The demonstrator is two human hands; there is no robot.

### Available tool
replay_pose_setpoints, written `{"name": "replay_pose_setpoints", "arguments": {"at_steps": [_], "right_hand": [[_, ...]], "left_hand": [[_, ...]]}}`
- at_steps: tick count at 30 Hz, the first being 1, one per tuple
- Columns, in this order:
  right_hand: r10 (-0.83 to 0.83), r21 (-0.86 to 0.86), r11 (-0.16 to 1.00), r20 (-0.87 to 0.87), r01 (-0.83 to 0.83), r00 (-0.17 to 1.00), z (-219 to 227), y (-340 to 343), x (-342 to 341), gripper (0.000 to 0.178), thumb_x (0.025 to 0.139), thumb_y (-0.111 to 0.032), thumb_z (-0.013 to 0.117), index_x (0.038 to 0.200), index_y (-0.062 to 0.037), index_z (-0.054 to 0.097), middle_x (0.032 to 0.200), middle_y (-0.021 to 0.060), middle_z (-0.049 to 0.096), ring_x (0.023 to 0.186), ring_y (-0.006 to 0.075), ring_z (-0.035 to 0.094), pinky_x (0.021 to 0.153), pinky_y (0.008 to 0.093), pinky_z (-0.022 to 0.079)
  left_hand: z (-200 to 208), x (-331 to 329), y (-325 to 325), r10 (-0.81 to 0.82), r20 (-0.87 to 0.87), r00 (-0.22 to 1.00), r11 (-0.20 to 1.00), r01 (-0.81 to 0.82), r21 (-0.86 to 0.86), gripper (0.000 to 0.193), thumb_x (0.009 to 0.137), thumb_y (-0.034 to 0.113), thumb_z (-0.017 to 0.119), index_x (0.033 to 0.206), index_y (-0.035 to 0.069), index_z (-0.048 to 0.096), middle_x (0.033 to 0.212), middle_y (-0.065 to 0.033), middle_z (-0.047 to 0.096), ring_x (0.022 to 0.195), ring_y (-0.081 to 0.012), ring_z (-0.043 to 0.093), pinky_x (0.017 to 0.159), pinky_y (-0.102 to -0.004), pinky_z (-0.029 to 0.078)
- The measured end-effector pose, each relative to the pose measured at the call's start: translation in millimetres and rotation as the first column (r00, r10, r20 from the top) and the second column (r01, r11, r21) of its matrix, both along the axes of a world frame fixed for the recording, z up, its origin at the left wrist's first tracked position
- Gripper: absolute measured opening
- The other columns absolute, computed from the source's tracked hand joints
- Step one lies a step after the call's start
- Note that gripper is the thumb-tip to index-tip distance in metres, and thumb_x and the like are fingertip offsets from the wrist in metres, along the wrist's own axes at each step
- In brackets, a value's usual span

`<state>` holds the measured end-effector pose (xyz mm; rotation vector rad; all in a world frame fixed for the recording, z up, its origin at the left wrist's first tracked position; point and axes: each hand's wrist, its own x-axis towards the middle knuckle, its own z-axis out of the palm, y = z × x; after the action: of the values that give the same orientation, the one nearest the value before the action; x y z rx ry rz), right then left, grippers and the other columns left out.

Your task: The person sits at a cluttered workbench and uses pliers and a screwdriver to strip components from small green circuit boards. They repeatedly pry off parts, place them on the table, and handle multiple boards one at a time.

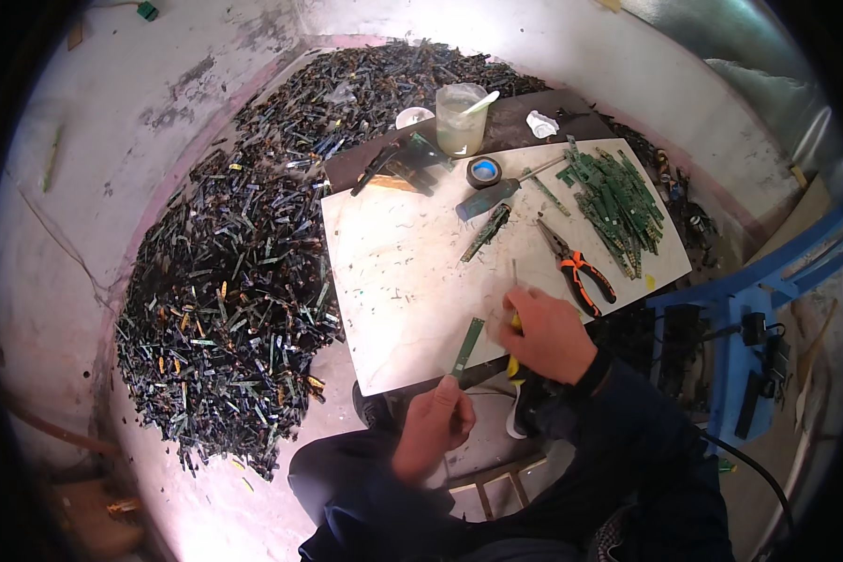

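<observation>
Head view: left hand pinching narrow green circuit-board strip at its lower end; right hand closed round yellow-handled tool. Probably light, stiff, brittle; best gripped by long edges, over pale tabletop.

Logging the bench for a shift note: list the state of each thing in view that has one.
left hand: shut on green circuit strip, held tilted
right hand: shut on yellow-handled tool
pliers: lying on board, untouched
plastic cup: upright, stick inside
tape roll: lying flat
green strip stack: piled on board
floor heap: loose, spread wide
</observation>
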<state>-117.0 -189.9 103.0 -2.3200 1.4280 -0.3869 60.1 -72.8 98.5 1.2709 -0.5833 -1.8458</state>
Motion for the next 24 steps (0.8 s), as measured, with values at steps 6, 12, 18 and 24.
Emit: {"name": "replay_pose_setpoints", "arguments": {"at_steps": [6, 12, 18, 24], "right_hand": [[-0.112, -0.263, 0.956, 0.082, 0.13, 0.99, -5, -59, -17, 0.033, 0.077, -0.013, 0.061, 0.108, -0.0066, 0.057, 0.084, 0.0198, 0.06, 0.077, 0.0382, 0.06, 0.067, 0.0451, 0.049], [-0.205, -0.054, 0.963, 0.489, 0.264, 0.848, 34, -119, -10, 0.043, 0.079, -0.018, 0.068, 0.117, -0.0027, 0.054, 0.08, 0.0142, 0.062, 0.065, 0.0226, 0.061, 0.06, 0.033, 0.049], [-0.206, 0.054, 0.972, 0.658, 0.227, 0.724, 74, -160, 25, 0.066, 0.082, -0.027, 0.071, 0.134, 0.0001, 0.042, 0.079, 0.0068, 0.061, 0.066, 0.0127, 0.06, 0.058, 0.0241, 0.047], [-0.183, 0.057, 0.98, 0.643, 0.192, 0.744, 75, -205, 46, 0.053, 0.085, -0.031, 0.068, 0.124, 0.0018, 0.054, 0.082, 0.0104, 0.064, 0.067, 0.0136, 0.061, 0.058, 0.0289, 0.049]], "left_hand": [[1, 2, -1, 0.026, -0.013, 1.0, 0.999, -0.026, -0.02, 0.054, 0.102, 0.041, 0.032, 0.062, 0.007, 0.045, 0.05, -0.002, 0.041, 0.043, -0.0089, 0.034, 0.042, -0.0236, 0.025], [-9, 3, 0, 0.041, -0.069, 0.997, 0.999, -0.043, -0.026, 0.053, 0.101, 0.043, 0.033, 0.064, 0.008, 0.046, 0.051, -0.0017, 0.041, 0.043, -0.009, 0.034, 0.042, -0.0242, 0.026], [-13, 0, -2, 0.033, -0.085, 0.996, 0.999, -0.032, 0.017, 0.051, 0.101, 0.043, 0.035, 0.066, 0.008, 0.048, 0.055, -0.001, 0.042, 0.045, -0.0086, 0.034, 0.042, -0.0242, 0.025], [-18, -1, -2, 0.011, -0.105, 0.994, 0.999, -0.007, 0.04, 0.051, 0.101, 0.043, 0.034, 0.066, 0.008, 0.048, 0.056, 0.0008, 0.041, 0.045, -0.0076, 0.033, 0.042, -0.024, 0.024]]}}
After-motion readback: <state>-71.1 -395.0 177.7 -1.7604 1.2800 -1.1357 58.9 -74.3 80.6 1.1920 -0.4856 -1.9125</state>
